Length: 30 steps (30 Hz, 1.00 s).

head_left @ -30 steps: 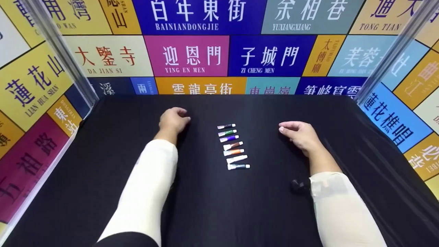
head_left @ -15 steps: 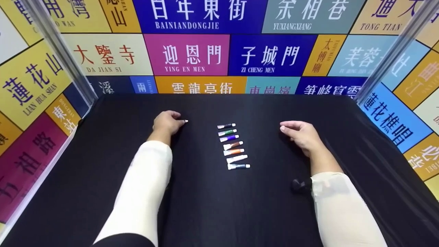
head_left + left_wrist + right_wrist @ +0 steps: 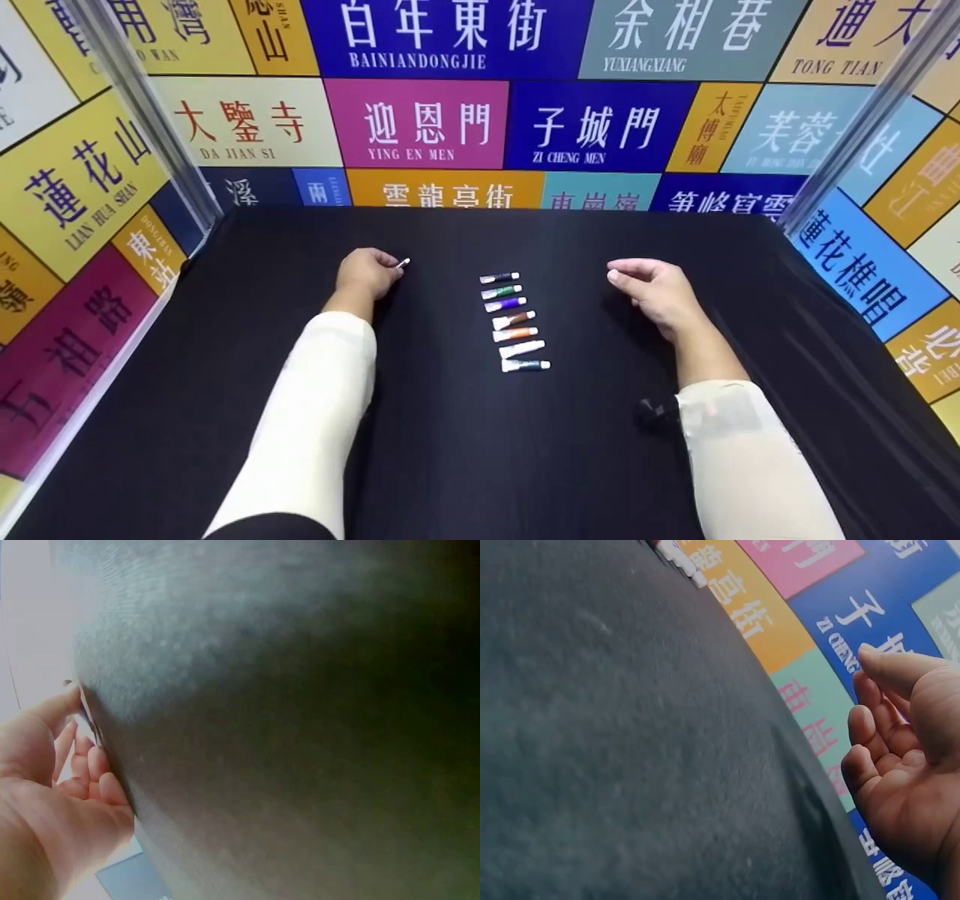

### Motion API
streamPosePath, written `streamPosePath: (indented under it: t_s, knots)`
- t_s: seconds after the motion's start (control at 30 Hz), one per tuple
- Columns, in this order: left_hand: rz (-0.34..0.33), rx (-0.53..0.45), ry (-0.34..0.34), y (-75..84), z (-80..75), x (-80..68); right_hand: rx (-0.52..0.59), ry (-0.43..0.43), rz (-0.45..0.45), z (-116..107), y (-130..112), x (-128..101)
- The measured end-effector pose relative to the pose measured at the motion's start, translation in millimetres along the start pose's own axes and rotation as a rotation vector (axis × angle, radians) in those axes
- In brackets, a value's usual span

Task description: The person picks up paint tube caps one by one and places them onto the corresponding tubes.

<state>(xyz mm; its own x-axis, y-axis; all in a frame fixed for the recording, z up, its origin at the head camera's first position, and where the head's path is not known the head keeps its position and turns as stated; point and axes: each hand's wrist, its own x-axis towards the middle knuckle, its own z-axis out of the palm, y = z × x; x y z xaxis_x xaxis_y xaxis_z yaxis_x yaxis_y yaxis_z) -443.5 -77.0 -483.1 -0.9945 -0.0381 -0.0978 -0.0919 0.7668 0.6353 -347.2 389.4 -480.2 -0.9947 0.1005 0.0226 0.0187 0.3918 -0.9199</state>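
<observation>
While the left hand [image 3: 365, 274] pinches a small tube [image 3: 402, 262] and the right hand [image 3: 654, 289] lies loosely curled and empty, a loose pinch could drop it onto the bench [image 3: 480, 450].

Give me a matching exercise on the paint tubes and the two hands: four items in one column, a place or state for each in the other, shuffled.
Items
1. left hand
2. right hand
3. green tube
4. orange tube

Places or states
A. second from the far end of the row
B. loosely curled, holding nothing, right of the row
C. pinching a small white-tipped tube, left of the row
D. third from the near end of the row

Pairs: 1-C, 2-B, 3-A, 4-D
</observation>
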Motion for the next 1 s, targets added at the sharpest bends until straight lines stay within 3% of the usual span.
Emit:
streamPosePath:
  t_s: [0.67, 1.0]
  knots:
    - [0.000, -0.118, 0.158, -18.8, -30.4, -5.6, -0.074, 0.025, -0.184, 17, -70, -28]
    - [0.130, -0.229, 0.256, -6.1, -24.1, -20.7, -0.012, 0.001, -0.341, 26, -99, -47]
